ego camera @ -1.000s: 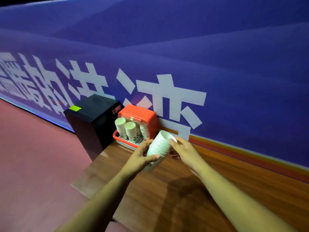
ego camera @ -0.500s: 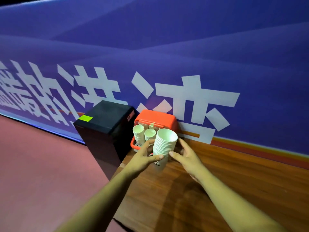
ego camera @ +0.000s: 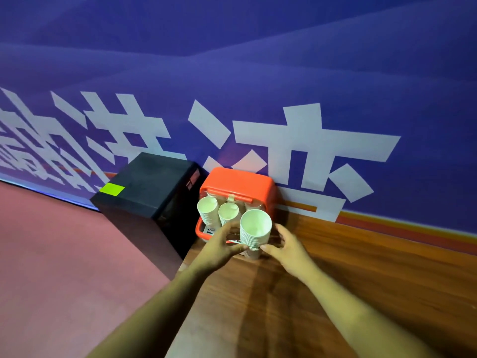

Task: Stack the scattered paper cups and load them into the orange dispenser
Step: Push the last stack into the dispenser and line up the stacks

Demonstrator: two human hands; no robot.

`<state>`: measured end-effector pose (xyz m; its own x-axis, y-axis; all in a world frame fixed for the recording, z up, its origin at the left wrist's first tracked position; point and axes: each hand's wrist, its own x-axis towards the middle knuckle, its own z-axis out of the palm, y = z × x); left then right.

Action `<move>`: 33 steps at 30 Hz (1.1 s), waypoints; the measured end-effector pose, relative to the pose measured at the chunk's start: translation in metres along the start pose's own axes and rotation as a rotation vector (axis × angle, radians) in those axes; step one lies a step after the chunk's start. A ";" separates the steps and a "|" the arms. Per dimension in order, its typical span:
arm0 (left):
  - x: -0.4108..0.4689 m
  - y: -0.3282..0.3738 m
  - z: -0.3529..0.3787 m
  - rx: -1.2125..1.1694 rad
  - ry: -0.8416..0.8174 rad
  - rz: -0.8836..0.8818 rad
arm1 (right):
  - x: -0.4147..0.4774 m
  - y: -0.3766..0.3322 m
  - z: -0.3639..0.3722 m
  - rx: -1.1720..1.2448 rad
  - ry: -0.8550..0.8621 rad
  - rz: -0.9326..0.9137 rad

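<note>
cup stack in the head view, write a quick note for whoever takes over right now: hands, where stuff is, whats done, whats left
Left hand: grips the cup stack low on its left side.
Right hand: thumb and fingers hold the same stack low on its right side.
Cup stack: upright, mouth up, just in front of the orange dispenser on its right side; not yet in.
Done: cups nested; left stack and middle stack already stand in the dispenser.
Left: seat the held stack in the dispenser, then let go.
</note>
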<state>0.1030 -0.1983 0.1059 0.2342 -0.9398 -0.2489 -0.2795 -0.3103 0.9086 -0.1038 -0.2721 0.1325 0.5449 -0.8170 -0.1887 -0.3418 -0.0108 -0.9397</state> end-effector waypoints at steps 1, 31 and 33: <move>0.004 0.001 0.000 0.039 0.003 0.006 | 0.005 0.004 0.001 -0.001 0.010 0.008; 0.118 -0.080 -0.012 0.092 -0.041 0.049 | 0.111 0.067 0.076 0.037 0.294 0.275; 0.118 -0.080 -0.010 0.124 -0.058 0.059 | 0.111 0.069 0.076 0.015 0.277 0.265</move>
<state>0.1626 -0.2831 0.0070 0.1612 -0.9624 -0.2186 -0.4049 -0.2665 0.8746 -0.0089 -0.3203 0.0246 0.2107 -0.9153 -0.3432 -0.4307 0.2283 -0.8732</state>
